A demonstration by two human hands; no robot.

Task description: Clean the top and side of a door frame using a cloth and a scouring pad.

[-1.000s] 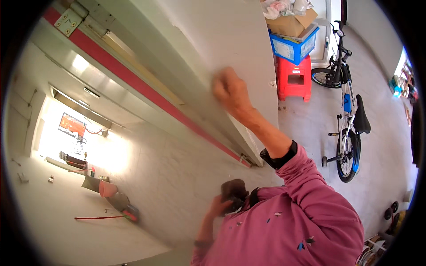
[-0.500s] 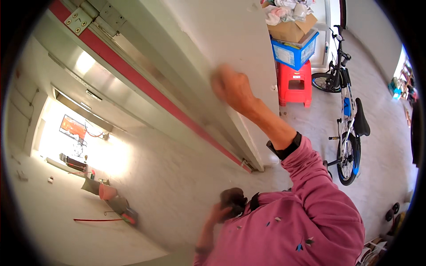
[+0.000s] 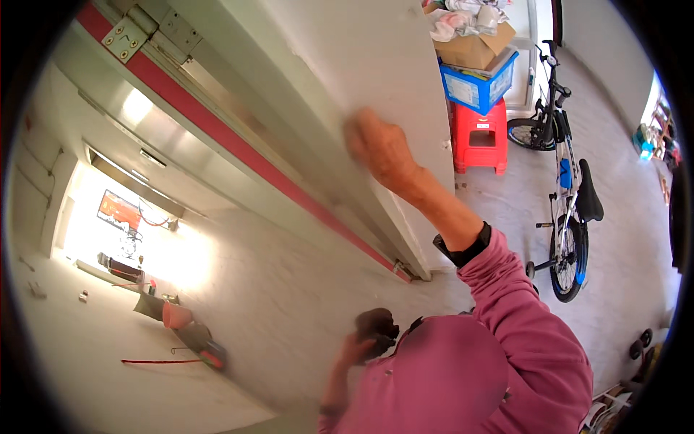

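Note:
My right hand (image 3: 387, 150) is raised against the pale door frame (image 3: 318, 98), its fingers curled. Motion blur smears the fingertips, so whatever they hold, if anything, cannot be made out. Lower down, in front of my pink sweatshirt, my left hand (image 3: 354, 350) is closed round a dark brown bundle (image 3: 376, 323), perhaps cloth. A red strip (image 3: 238, 148) runs along the frame, with a metal hinge (image 3: 126, 39) at its upper left end.
Right of the frame stands a red plastic stool (image 3: 481, 141) bearing a blue box (image 3: 477, 83) and an open carton (image 3: 473, 50). A bicycle (image 3: 567, 181) is beyond it. Across the doorway are an orange bucket (image 3: 176, 315) and a red stick (image 3: 160, 362) by the wall.
My right hand stays at about the same spot on the frame, still blurred by motion. My left hand and the dark bundle have shifted slightly to the left.

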